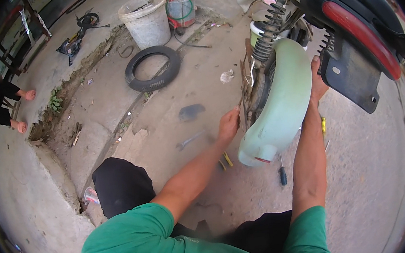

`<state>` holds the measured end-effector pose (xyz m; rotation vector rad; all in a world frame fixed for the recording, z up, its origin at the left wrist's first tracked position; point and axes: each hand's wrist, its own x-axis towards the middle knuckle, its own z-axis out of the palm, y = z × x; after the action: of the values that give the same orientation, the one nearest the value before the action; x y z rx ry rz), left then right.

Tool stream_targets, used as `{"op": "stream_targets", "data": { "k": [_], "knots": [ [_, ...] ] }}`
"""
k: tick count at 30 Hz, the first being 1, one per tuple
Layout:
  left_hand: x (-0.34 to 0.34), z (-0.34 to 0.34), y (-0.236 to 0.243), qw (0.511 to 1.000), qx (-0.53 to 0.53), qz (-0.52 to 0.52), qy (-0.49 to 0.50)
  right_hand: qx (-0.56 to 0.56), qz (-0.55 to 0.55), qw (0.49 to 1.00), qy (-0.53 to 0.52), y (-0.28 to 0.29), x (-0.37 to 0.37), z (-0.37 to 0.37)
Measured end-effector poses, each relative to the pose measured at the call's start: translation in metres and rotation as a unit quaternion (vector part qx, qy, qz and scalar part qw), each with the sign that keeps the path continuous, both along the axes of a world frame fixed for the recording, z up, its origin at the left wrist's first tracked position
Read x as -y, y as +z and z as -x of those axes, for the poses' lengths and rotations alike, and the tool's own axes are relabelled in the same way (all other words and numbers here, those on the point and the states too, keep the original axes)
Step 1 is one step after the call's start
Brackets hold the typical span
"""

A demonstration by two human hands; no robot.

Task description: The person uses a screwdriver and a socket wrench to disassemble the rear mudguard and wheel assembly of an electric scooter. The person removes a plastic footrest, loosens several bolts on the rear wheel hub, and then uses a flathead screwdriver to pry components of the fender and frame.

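The pale green rear fender (286, 100) of a scooter curves down over its wheel in front of me. My left hand (230, 123) is closed beside the wheel's left side, next to a dark rod-like part; what the fingers hold is too small to make out. On the fender's other side, my right hand (317, 82) reaches up between it and a black plastic flap (351, 81). One digit points upward there, while the remaining fingers are mostly hidden. A coil-spring shock absorber (269, 30) stands above the wheel, and a red tail light (358, 36) is at upper right.
Tools lie on the concrete: a wrench (190, 140), yellow-handled pliers (227, 159) and a dark-handled screwdriver (282, 175). A loose tire (170, 63) rests near a white bucket (147, 26) and a red-and-grey bucket (181, 5). Another person's hand (30, 94) shows at far left.
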<state>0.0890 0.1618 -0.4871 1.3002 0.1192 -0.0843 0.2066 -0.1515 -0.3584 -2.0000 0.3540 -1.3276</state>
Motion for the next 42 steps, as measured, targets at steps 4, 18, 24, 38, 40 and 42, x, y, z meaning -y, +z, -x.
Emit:
{"op": "stream_targets", "data": {
  "k": [4, 18, 24, 38, 40, 42],
  "knots": [
    [-0.005, 0.003, 0.003, 1.000, -0.020, -0.013, 0.000, 0.061, -0.037, 0.997, 0.007, 0.022, -0.038, 0.015],
    [-0.023, -0.021, -0.041, 0.999, -0.032, -0.027, -0.032, -0.020, -0.025, 0.992, 0.119, 0.046, -0.066, 0.046],
    [0.018, -0.018, -0.037, 0.987, 0.028, -0.150, -0.049, -0.231, 0.286, 0.930, 0.022, 0.045, 0.049, 0.042],
    [-0.017, -0.008, -0.049, 0.994, -0.045, -0.032, -0.091, -0.295, 0.032, 0.765, 0.572, 0.493, -0.160, 0.059],
    [-0.014, -0.002, -0.037, 0.998, -0.047, -0.019, -0.037, -0.362, 0.185, 0.644, 0.648, 0.488, -0.210, 0.065],
    [-0.011, 0.009, -0.014, 0.999, -0.047, -0.014, 0.010, -0.439, 0.401, 0.560, 0.577, 0.470, -0.232, 0.045]
  ]
}}
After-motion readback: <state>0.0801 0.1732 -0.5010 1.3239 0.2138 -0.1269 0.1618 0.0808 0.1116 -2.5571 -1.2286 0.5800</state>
